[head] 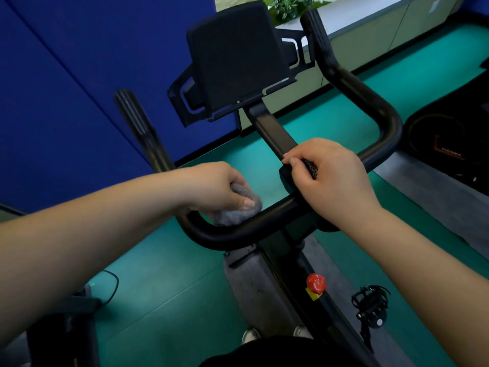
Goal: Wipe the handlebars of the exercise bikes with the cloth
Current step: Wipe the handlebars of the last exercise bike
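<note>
The black handlebar [375, 107] of an exercise bike loops in front of me, with upright grips at the left and the far right. My left hand [219, 186] grips a bunched grey cloth [238, 210] and presses it against the near left bend of the bar. My right hand [330, 178] curls over the bar's centre beside the stem, fingers around the clamp area. A black console [235, 56] stands tilted on the stem above.
A blue partition wall [66, 88] stands close on the left. Below the bar are a red knob [316, 283] on the frame and a black pedal [371, 305]. Another machine [444, 144] sits on a dark mat at the right. The floor is teal.
</note>
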`<state>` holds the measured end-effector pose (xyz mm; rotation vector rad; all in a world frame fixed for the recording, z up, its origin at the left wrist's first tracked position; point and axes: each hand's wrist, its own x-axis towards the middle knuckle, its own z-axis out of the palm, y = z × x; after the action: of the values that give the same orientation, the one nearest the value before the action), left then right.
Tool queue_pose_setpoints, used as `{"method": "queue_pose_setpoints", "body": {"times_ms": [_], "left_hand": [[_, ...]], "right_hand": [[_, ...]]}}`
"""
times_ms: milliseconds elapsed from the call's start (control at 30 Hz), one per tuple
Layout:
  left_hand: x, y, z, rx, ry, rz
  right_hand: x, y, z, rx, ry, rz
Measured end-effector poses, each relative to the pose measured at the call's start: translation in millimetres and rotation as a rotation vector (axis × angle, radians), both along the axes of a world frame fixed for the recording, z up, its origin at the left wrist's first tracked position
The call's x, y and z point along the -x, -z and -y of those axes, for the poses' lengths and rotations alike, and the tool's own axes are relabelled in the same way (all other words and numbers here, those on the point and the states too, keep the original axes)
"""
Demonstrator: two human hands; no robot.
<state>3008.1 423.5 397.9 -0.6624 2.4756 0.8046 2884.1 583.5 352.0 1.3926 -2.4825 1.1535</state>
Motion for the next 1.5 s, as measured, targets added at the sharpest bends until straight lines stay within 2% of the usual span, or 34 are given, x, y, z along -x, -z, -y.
{"method": "queue_pose_setpoints", "body": {"times_ms": [167,400,567,633,733,900,1033,1200,1333,1500], "left_hand": [[11.6,19.3,-36.7,-0.181,-0.400,-0.312],[-18.6,-0.5,-61.7,-0.022,-0.432,-0.516],[-41.9,-8.0,-117.2,-0.212,-0.594,-0.826],[-46.9,5.5,-141.9,-0.398,-0.684,-0.825],[-48.0,40.4,-165.2,-0.616,-0.851,-0.724],[-21.3,79.2,-166.0,-0.739,-1.212,-0.761],[-2.9,88.8,-167.9,-0.847,-1.384,-0.868],[-30.2,87.4,-166.0,-0.689,-1.406,-0.963],[-12.1,90.6,-166.0,-0.607,-1.293,-0.946],[5.3,94.3,-165.5,-0.628,-1.327,-0.936]], "right_hand": [[5.7,1.3,-1.4,0.063,-0.011,0.026],[8.6,3.4,-3.0,0.084,-0.052,0.046],[14.3,4.0,-5.4,0.083,-0.078,0.046],[16.7,5.1,-8.4,0.092,-0.112,0.048],[18.0,5.4,-10.5,0.083,-0.140,0.068],[17.4,6.7,-9.3,0.080,-0.138,0.046],[18.2,7.5,-9.6,0.078,-0.143,0.040],[18.0,8.3,-8.6,0.089,-0.149,0.039],[17.3,7.5,-8.5,0.077,-0.148,0.034],[17.7,6.1,-10.4,0.071,-0.145,0.041]]}}
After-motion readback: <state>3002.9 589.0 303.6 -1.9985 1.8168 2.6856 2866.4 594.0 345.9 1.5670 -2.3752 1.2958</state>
